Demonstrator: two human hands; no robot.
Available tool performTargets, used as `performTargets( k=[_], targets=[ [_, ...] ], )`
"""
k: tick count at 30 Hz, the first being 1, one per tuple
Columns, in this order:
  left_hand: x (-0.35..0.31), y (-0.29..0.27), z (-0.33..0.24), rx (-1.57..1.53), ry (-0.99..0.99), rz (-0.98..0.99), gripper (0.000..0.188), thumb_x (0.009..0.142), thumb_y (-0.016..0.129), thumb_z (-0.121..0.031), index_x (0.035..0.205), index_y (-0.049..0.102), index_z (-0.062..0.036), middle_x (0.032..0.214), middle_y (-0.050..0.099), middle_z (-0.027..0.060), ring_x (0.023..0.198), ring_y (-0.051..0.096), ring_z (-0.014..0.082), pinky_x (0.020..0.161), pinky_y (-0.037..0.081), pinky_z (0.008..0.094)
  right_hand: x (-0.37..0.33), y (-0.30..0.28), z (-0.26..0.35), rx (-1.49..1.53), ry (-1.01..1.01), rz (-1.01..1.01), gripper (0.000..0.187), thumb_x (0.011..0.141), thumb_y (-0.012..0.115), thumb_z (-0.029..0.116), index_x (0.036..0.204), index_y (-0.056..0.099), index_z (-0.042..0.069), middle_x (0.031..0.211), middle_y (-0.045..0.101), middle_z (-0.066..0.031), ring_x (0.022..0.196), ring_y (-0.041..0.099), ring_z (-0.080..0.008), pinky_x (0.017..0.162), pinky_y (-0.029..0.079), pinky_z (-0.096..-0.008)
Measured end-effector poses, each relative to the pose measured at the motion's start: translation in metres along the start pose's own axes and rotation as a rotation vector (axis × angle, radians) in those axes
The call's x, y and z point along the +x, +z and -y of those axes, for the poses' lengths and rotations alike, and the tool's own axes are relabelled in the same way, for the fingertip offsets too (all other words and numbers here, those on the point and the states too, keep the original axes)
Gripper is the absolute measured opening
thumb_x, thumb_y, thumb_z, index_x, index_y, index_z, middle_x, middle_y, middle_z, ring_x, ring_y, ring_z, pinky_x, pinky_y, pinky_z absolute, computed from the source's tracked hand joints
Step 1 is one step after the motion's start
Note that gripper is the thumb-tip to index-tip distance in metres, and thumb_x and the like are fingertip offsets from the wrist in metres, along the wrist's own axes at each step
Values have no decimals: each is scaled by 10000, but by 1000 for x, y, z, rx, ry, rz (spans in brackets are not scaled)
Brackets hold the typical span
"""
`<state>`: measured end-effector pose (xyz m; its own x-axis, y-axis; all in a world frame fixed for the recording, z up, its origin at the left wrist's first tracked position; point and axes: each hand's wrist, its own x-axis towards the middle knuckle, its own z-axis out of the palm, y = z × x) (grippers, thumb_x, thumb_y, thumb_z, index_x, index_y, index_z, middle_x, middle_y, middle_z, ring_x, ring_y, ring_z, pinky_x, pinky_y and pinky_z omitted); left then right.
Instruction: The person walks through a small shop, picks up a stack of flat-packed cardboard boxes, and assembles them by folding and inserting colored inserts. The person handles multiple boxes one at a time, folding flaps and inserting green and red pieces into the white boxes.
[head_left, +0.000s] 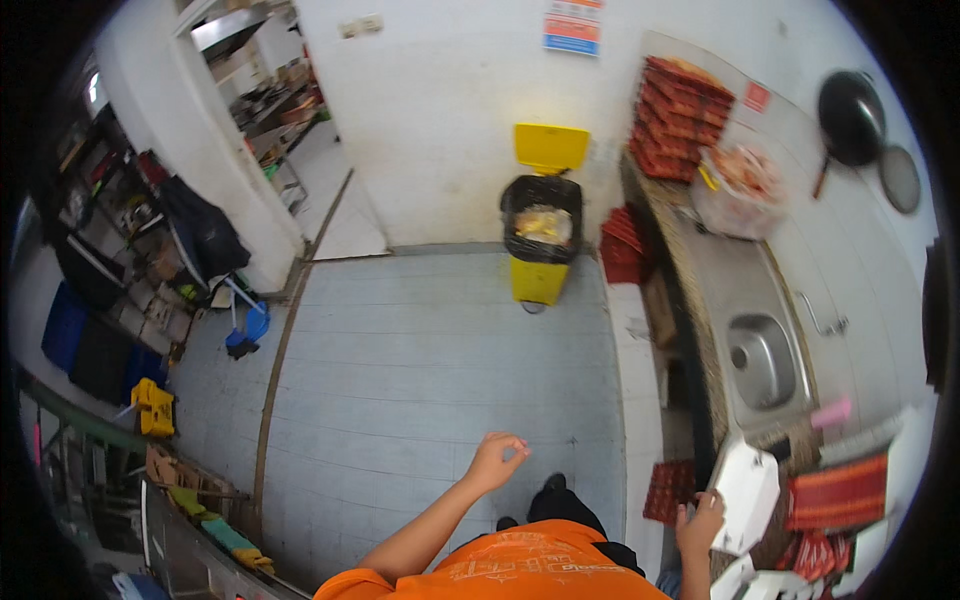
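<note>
My left hand [495, 462] hangs over the floor in front of my orange shirt, away from any object. Its fingers curl in toward the thumb, and nothing shows between them. At the lower right, my right hand [703, 522] has its fingers on the near side of a white takeaway-style box [748, 500], long with cut corners. The box is tilted at the counter's edge, beside the sink. Part of the grip is hidden by the hand itself. More white containers [770, 585] lie below it, next to red packets [818, 555].
Along the right runs a counter with a steel sink [765, 365], a tub of pale food [740, 195] and stacked red trays [682, 120]. A yellow pedal bin [540, 240] stands open by the far wall. Left are a doorway, a blue dustpan [257, 322] and cluttered shelves.
</note>
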<state>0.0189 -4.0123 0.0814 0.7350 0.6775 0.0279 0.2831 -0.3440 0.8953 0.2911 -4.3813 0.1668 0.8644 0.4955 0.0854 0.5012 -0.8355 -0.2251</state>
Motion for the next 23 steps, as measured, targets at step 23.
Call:
performTargets(
  k=[23],
  targets=[
    [-41,-338,447,-216,-1352,-326,457,947,668,-509,822,786,-85,788,767,109,715,718,247,730,575,418,460,320,664,56,-704,796,458,854,821,333,1189,720,37,1047,771,-198,1006,741,-360,893,578,-443]
  ],
)
